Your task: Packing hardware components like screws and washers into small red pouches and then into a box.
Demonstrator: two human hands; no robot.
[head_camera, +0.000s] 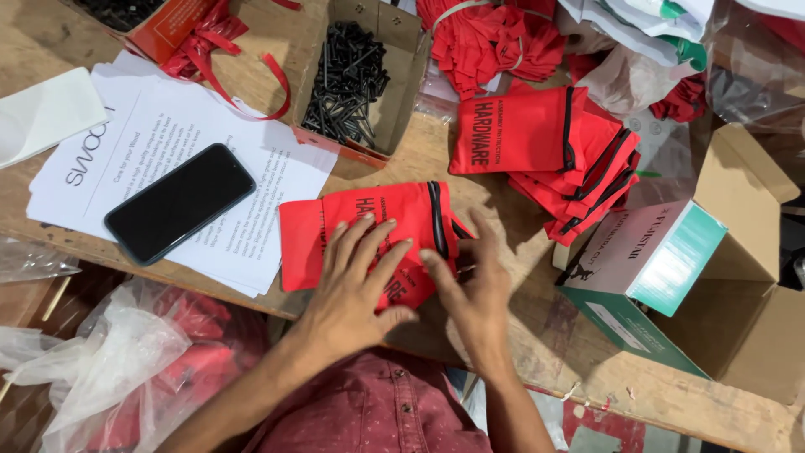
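Observation:
A red fabric pouch point(369, 220) with black lettering and a black zipper lies flat near the front edge of a worn wooden table point(520, 335). My left hand point(356, 281) rests flat on top of it with fingers spread. My right hand point(474, 289) presses on the pouch's right end by the zipper, fingers apart. Neither hand has lifted the pouch off the table.
A stack of matching red pouches point(553, 151) sits to the right. Behind are a cardboard box of black screws point(348, 75), printed sheets point(168, 159) with a black phone point(179, 203), an open green-and-white carton point(662, 268), red straps point(486, 38) and clear plastic bags point(109, 352).

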